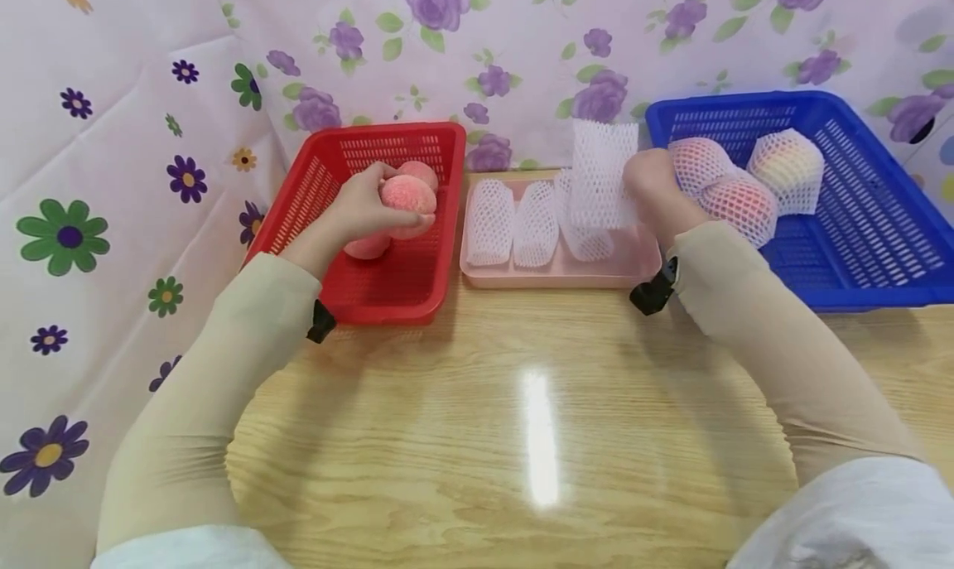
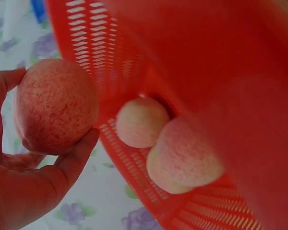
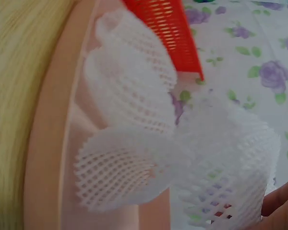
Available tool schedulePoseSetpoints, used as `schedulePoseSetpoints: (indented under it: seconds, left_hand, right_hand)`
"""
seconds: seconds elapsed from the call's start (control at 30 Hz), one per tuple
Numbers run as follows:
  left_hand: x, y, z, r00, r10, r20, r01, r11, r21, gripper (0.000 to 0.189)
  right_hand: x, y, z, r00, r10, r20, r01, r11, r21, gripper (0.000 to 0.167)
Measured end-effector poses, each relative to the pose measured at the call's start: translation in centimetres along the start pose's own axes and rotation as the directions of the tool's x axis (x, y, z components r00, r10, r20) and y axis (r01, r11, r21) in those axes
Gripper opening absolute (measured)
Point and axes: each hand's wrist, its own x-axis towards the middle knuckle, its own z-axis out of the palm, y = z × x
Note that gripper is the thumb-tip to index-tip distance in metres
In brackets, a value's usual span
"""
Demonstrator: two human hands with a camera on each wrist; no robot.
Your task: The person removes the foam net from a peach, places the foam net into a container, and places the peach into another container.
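My left hand [image 1: 365, 209] grips a pink peach [image 1: 408, 196] over the red basket; in the left wrist view, thumb and fingers curl round opposite sides of that peach [image 2: 57, 105]. More peaches [image 2: 143, 122] lie in the basket below it. A white foam net sleeve [image 1: 605, 176] hangs above the pink tray [image 1: 559, 282], held at its right side by my right hand [image 1: 657, 184]. In the right wrist view the held sleeve [image 3: 230, 163] fills the lower right, and only a few fingertips [image 3: 283, 203] show. Several other foam net sleeves [image 1: 489, 221] lie in the tray.
The red basket [image 1: 387, 314] stands at the left, close to a flowered cloth wall [image 1: 358, 80]. At the right, a blue basket [image 1: 857, 294] contains 3 peaches [image 1: 739, 204] in foam nets. All stand on a wooden table [image 1: 447, 436].
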Motion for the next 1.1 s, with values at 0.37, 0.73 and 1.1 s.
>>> schedulePoseSetpoints:
  seconds: [0.37, 0.73, 1.1]
  left_hand:
    - [2.2, -1.3, 0.5, 0.998, -0.008, 0.062, -0.006, 0.974, 0.228, 0.086]
    - [2.5, -2.5, 3.3, 1.0, -0.012, 0.009, 0.01, 0.98, 0.198, 0.086]
    - [3.0, -3.8, 4.7, 0.996, 0.017, -0.091, 0.0, 0.983, 0.185, 0.083]
  right_hand:
    - [-11.0, -5.0, -1.3, 0.988, 0.145, 0.044, -0.15, 0.976, 0.16, 0.052]
    - [-10.4, -3.8, 0.9, 0.984, 0.175, -0.016, -0.171, 0.975, 0.139, 0.055]
    - [-11.4, -4.5, -0.1, 0.985, 0.134, -0.108, -0.108, 0.971, 0.215, 0.044]
